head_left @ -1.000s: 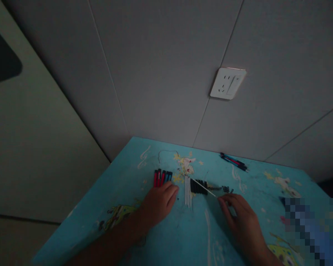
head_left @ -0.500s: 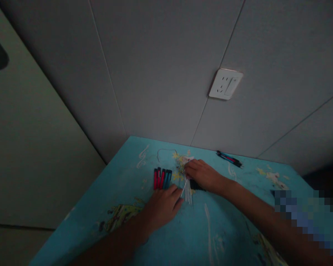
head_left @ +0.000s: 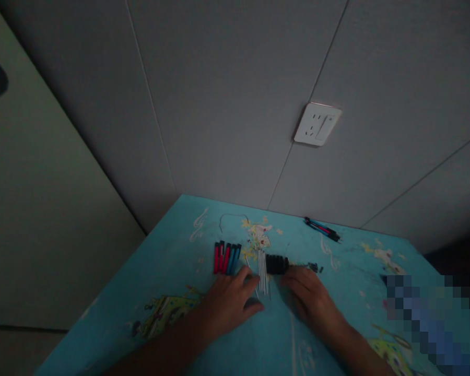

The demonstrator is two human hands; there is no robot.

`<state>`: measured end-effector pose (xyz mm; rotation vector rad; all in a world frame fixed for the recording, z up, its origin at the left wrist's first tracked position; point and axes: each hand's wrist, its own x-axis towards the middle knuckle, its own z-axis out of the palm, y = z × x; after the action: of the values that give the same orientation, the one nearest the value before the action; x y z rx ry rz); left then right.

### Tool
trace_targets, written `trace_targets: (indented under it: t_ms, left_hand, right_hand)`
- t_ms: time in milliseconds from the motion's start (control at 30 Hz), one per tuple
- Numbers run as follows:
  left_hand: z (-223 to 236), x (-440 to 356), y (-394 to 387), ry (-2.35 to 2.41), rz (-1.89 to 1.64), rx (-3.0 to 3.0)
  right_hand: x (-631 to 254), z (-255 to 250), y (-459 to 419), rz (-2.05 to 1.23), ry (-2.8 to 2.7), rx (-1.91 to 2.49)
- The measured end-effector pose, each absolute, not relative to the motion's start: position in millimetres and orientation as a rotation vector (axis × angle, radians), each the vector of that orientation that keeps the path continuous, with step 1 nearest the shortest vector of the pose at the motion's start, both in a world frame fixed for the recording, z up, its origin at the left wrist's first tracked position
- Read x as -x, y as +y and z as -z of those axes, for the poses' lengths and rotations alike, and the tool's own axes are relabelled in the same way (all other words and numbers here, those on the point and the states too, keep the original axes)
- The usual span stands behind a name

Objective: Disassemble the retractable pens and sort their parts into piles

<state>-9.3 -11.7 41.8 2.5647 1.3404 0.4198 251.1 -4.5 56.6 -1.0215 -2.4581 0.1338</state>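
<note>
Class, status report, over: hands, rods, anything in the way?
Left hand: open, partly hiding one rod. Right hand: beside black pieces, grip unclear. Other white rods: side by side.

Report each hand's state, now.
Left hand: open, near the white rods.
Right hand: near the black pieces; whether open or closed cannot be told.

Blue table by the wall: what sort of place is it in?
Possibly a room in a home: the blue table has cartoon prints, a socket plate sits on the panelled wall, and red and blue barrels lie side by side.
</note>
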Motion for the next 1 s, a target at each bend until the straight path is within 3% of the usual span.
trace_targets:
  t_ms: [233,600,733,1000]
  left_hand:
    - [-37.8,1.2,-9.7,1.38,-0.355,-2.581]
    - [-32.7,-1.6,2.2,1.338,-0.482,-2.485]
    - [-36.4,-7.0,-11.0,1.159,-0.743,-2.331]
    - [-41.7,-12.1,-38.6,0.784,-0.598,-2.347]
  right_hand:
    - [-253.1,-49.5,-29.0,-0.403,-2.349,1.021]
    - [-251.2,-53.8,-36.0,-0.508,-2.3,1.061]
    - [-247.6,-55.3,-39.9,-0.54,-2.273,1.064]
    - [-224.0,-50.7,-50.6,-0.68,-2.253,0.953]
